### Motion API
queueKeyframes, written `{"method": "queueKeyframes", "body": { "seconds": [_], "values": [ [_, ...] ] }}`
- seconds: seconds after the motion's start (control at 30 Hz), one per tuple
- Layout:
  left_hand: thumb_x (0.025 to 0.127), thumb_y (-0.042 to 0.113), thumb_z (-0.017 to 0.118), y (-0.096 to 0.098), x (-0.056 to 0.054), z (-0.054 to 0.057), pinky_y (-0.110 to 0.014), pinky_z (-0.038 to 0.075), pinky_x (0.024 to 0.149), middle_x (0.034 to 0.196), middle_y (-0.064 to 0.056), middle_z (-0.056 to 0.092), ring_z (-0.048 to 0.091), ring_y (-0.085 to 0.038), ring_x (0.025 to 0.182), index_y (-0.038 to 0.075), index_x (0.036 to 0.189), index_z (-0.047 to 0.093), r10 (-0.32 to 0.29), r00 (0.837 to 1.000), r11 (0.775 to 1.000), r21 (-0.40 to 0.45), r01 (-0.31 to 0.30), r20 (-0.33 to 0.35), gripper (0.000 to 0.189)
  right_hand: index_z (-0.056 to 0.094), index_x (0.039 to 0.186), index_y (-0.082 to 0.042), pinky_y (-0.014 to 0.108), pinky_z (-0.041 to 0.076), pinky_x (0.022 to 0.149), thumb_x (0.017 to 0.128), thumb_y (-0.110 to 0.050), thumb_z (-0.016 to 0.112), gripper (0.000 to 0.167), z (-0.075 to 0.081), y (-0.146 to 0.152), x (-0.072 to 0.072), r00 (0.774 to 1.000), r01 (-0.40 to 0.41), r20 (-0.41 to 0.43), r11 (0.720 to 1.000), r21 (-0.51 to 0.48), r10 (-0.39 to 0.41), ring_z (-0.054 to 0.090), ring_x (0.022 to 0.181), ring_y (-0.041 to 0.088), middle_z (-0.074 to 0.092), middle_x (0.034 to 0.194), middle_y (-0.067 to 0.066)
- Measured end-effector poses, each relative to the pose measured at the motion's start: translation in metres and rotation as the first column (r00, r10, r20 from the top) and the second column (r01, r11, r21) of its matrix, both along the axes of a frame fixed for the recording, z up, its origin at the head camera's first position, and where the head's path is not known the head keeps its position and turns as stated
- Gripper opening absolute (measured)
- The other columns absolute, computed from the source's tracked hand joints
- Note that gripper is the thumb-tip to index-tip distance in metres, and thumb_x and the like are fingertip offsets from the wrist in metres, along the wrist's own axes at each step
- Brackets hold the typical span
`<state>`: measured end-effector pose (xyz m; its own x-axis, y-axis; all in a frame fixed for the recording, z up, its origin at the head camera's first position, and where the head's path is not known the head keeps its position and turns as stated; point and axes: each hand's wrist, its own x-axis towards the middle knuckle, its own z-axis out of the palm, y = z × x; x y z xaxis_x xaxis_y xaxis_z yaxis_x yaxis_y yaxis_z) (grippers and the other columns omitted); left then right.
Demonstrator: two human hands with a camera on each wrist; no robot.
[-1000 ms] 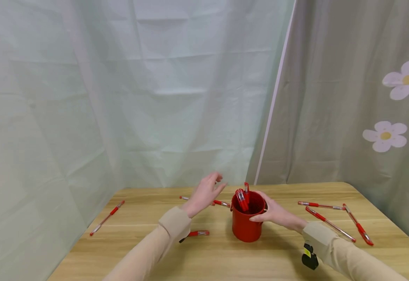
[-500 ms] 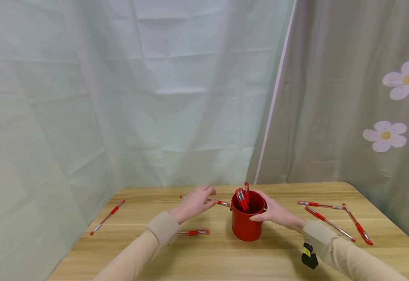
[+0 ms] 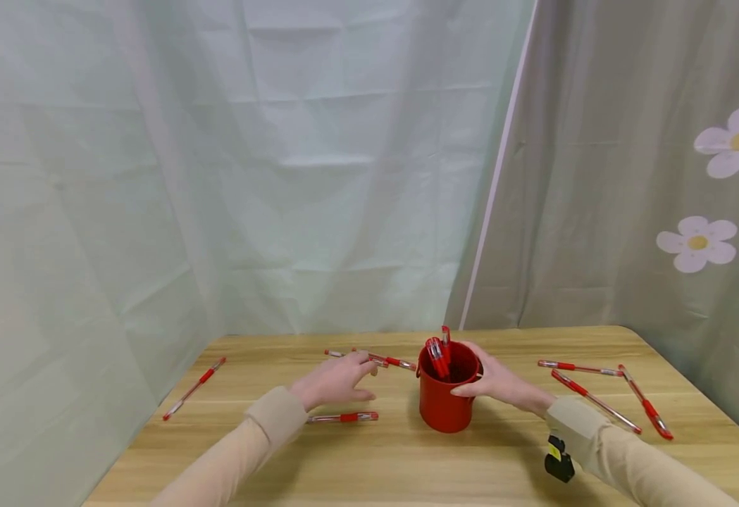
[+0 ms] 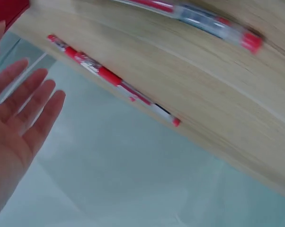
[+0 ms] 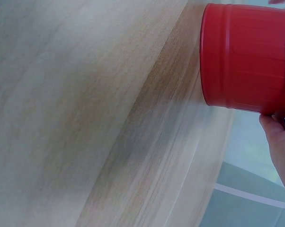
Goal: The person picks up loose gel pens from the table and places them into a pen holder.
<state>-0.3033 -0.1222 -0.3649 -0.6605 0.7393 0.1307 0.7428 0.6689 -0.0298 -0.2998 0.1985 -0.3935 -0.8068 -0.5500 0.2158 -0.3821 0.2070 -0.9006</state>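
A red metal bucket (image 3: 445, 407) stands upright on the table with red pens (image 3: 436, 358) leaning inside, capped ends up. My right hand (image 3: 502, 384) grips its right side near the rim, thumb toward me; the right wrist view shows part of that hand (image 5: 280, 146) against the bucket wall. Over the table left of the bucket, my left hand (image 3: 334, 381) hovers with its fingers spread and holds nothing. Beneath it lies a red pen (image 3: 350, 417), and just beyond its fingertips two more pens (image 3: 399, 363) lie close together. The left wrist view shows its fingers (image 4: 43, 113) extended.
One red pen (image 3: 194, 389) lies at the table's far left. To the right of the bucket lie three others, including a slanted pen (image 3: 597, 401) and one near the right edge (image 3: 647, 403). A pale curtain (image 3: 344, 176) hangs behind the wooden table (image 3: 369, 468).
My left hand has come back from beside the bucket, moving left, lower and nearer to me, uncovering the pens behind it. The right hand and bucket have stayed in place.
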Motion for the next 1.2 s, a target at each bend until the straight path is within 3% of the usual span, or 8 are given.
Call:
{"method": "queueKeyframes", "body": {
  "seconds": [0.1, 0.33, 0.57, 0.8, 1.2],
  "values": [
    [0.082, 0.038, 0.065, -0.004, 0.001, -0.003, -0.028, 0.045, 0.075, 0.102, 0.0, 0.052, 0.053, -0.014, 0.088, 0.01, 0.107, 0.06, 0.003, 0.998, 0.999, -0.052, 0.001, 0.059, 0.038, 0.03, 0.136, -0.009, 0.041, 0.04, 0.084, 0.076, -0.014, 0.073, 0.074, 0.0, 0.0, -0.001, 1.0, 0.005, -0.007, 1.0, 0.0, -0.005, 0.041, 0.114, 0.031, 0.044, 0.127, 0.012],
    [0.079, 0.04, 0.065, -0.012, 0.001, -0.01, -0.024, 0.045, 0.064, 0.089, 0.004, 0.05, 0.049, -0.008, 0.07, 0.012, 0.098, 0.063, -0.043, 0.997, 0.994, -0.101, 0.049, 0.062, 0.033, 0.03, 0.136, -0.009, 0.042, 0.04, 0.086, 0.076, -0.015, 0.073, 0.074, 0.0, 0.001, -0.003, 1.0, 0.013, -0.021, 1.0, 0.011, -0.013, 0.04, 0.114, 0.031, 0.043, 0.128, 0.012],
    [0.074, 0.034, 0.069, -0.017, 0.004, -0.013, -0.024, 0.041, 0.059, 0.079, 0.009, 0.043, 0.043, -0.006, 0.063, 0.015, 0.093, 0.063, -0.017, 0.993, 0.993, -0.115, 0.031, 0.119, 0.028, 0.03, 0.136, -0.014, 0.042, 0.04, 0.085, 0.075, -0.018, 0.074, 0.075, 0.002, 0.0, -0.002, 0.999, 0.031, -0.017, 0.999, 0.019, -0.031, 0.041, 0.113, 0.028, 0.044, 0.127, 0.008],
    [0.072, 0.032, 0.071, -0.019, 0.003, -0.022, -0.023, 0.039, 0.055, 0.076, 0.009, 0.039, 0.041, -0.007, 0.059, 0.015, 0.09, 0.062, -0.012, 0.994, 0.991, -0.128, 0.026, 0.107, 0.025, 0.031, 0.136, -0.013, 0.041, 0.039, 0.085, 0.075, -0.018, 0.074, 0.075, 0.0, 0.0, -0.001, 0.999, 0.028, -0.017, 0.999, 0.02, -0.028, 0.041, 0.113, 0.028, 0.045, 0.126, 0.008],
    [0.069, 0.022, 0.072, -0.016, 0.002, -0.028, -0.019, 0.038, 0.054, 0.074, 0.011, 0.038, 0.041, -0.005, 0.059, 0.016, 0.085, 0.06, -0.035, 0.993, 0.991, -0.123, 0.049, 0.116, 0.021, 0.029, 0.136, -0.008, 0.043, 0.039, 0.087, 0.077, -0.017, 0.072, 0.074, -0.002, 0.0, 0.0, 0.999, 0.008, -0.035, 1.0, 0.011, -0.008, 0.042, 0.113, 0.029, 0.045, 0.127, 0.011]
  ]
}}
